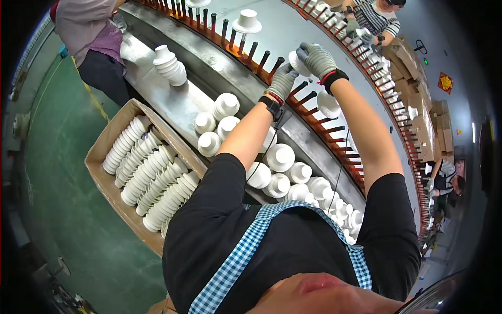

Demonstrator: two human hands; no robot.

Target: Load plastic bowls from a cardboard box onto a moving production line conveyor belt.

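Note:
Both of my hands wear grey knit gloves and reach over a curved row of dark-tipped pegs (264, 62). A white, hat-shaped part with a round flange (298, 64) is between them. My right hand (317, 59) grips this part from its far right side, fingers bent over its edge. Just left of and below it, my left hand (283, 83) is closed with fingertips close to the part's lower edge and a peg; whatever it holds is hidden. Another such white part (247, 22) sits upright on a peg farther left. One more white part (328, 104) is below my right wrist.
An open cardboard box (99, 178) at left holds stacked white parts. Several loose white parts (281, 157) lie on the metal bench (141, 63), beside a leaning stack (170, 65). One person (86, 31) stands at upper left; others work across the line (374, 21).

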